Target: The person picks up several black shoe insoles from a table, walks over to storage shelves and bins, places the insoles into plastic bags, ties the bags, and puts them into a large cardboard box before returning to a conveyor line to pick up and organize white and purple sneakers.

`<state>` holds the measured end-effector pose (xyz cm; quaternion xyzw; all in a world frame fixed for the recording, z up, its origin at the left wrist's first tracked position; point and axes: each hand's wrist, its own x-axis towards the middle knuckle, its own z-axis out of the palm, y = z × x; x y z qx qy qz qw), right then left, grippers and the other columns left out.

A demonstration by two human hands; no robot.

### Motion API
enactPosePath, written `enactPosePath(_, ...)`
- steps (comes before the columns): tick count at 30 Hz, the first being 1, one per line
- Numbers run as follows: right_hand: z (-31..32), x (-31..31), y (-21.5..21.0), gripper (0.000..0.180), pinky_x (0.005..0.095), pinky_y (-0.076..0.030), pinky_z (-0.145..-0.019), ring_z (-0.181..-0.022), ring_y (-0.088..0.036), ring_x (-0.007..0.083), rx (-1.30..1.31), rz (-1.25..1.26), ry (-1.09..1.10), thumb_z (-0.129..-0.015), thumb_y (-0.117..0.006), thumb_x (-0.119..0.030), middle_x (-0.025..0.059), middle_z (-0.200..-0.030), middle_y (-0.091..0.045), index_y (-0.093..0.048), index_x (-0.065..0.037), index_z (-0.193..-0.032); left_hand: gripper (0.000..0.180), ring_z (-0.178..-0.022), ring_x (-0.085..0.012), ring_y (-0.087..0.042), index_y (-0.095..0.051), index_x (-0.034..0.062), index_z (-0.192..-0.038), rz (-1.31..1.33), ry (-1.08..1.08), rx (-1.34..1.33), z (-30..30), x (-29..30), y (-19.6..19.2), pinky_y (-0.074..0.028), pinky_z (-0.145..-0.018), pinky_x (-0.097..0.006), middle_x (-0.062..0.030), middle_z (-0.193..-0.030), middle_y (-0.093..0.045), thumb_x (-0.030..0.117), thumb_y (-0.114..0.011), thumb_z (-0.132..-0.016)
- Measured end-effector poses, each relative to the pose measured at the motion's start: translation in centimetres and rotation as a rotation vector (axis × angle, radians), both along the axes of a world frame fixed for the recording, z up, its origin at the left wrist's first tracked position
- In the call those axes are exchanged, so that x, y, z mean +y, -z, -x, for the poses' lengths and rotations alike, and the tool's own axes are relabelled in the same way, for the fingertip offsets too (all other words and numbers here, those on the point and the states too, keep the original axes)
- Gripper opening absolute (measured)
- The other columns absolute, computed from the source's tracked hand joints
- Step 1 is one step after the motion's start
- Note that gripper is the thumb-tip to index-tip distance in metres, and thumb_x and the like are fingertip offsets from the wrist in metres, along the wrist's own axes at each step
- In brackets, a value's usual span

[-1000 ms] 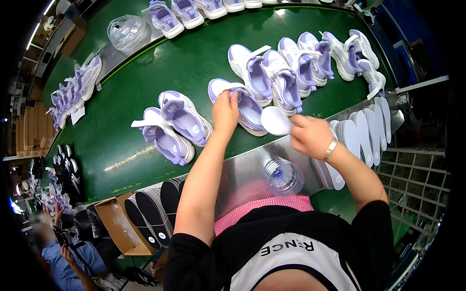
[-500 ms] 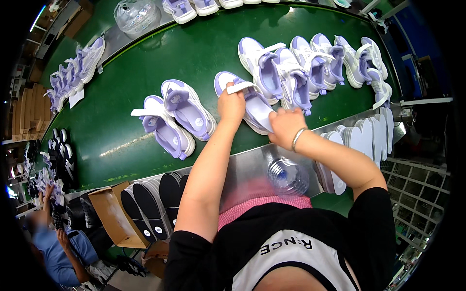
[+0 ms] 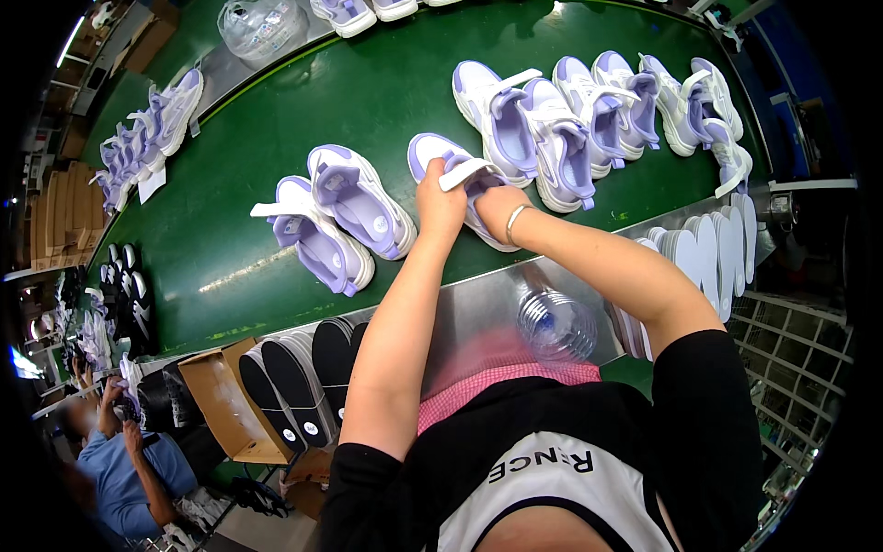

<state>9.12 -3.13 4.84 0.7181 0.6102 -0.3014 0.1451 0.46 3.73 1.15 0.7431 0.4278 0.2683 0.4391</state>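
A white and lavender sneaker (image 3: 429, 149) lies on the green work surface (image 3: 230, 221), its toe pointing away from me. My left hand (image 3: 441, 201) is closed on its upper, beside the white strap (image 3: 467, 174) that stands up from the opening. My right hand (image 3: 502, 208) reaches into the shoe from the heel end, so its fingers are hidden inside. Whatever lies under them in the shoe cannot be seen. To the left, a matching pair rests, the outer sneaker (image 3: 317, 241) next to the inner sneaker (image 3: 370, 207).
More sneakers (image 3: 561, 138) stand in a row at the right. Pale insoles (image 3: 704, 248) are stacked along the near right edge, black insoles (image 3: 285, 382) at the near left by a cardboard box (image 3: 221, 405). A clear plastic bottle (image 3: 555, 327) is close to me. A co-worker (image 3: 138, 469) is at far left.
My right hand has gone from the heel edge, where it held a pale insole, down into the sneaker. The insole is now out of sight. My left hand keeps its hold.
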Motion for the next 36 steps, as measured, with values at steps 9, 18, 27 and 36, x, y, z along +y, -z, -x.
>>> enactPosePath(9, 0.4, 1.3, 1.6, 0.028, 0.0319, -0.044, -0.081, -0.1, -0.053, 0.0262, -0.07, 0.108, -0.049, -0.073, -0.054, -0.013, 0.0177, -0.107, -0.054, -0.059, -0.002, -0.098, 0.014, -0.069, -0.0384, -0.056, -0.048, -0.0001, -0.082, -0.022, -0.001, -0.018, 0.1, -0.1, 0.6, -0.043, -0.058, -0.04, -0.0214, -0.072, -0.057, 0.011, -0.052, -0.074)
enactPosePath(18, -0.5, 0.7, 0.1, 0.023, 0.0321, -0.045, -0.074, -0.088, -0.059, 0.0216, -0.122, 0.243, -0.281, -0.073, -0.052, -0.012, 0.0111, -0.095, -0.061, -0.062, -0.006, -0.092, 0.017, -0.067, -0.0387, -0.056, -0.048, 0.0004, -0.082, -0.065, 0.003, -0.03, -0.2, -0.2, 0.1, -0.042, -0.056, -0.041, -0.0215, -0.069, -0.057, 0.017, -0.052, -0.079)
enactPosePath(27, -1.0, -1.3, -2.3, 0.035, 0.0485, -0.022, -0.093, -0.102, -0.052, 0.0228, -0.053, 0.382, -0.353, -0.068, -0.049, -0.016, 0.0124, -0.102, -0.058, -0.06, -0.005, -0.099, 0.021, -0.066, -0.0356, -0.057, -0.051, 0.0005, -0.083, 0.0, -0.032, 0.021, -0.1, -0.6, 0.8, -0.042, -0.056, -0.039, -0.0203, -0.071, -0.058, 0.021, -0.051, -0.081)
enactPosePath(36, -2.0, -0.7, 3.1, 0.026, 0.0243, -0.045, -0.06, -0.064, -0.055, 0.0129, 1.111, -0.204, 1.06, -0.08, -0.054, -0.025, 0.0087, -0.076, -0.058, -0.058, 0.0, -0.087, 0.021, -0.059, -0.0091, -0.046, -0.058, 0.0064, -0.085, 0.682, -0.014, -0.221, 0.2, 0.0, -0.2, -0.035, -0.05, -0.022, -0.0001, -0.068, -0.053, 0.024, -0.047, -0.081)
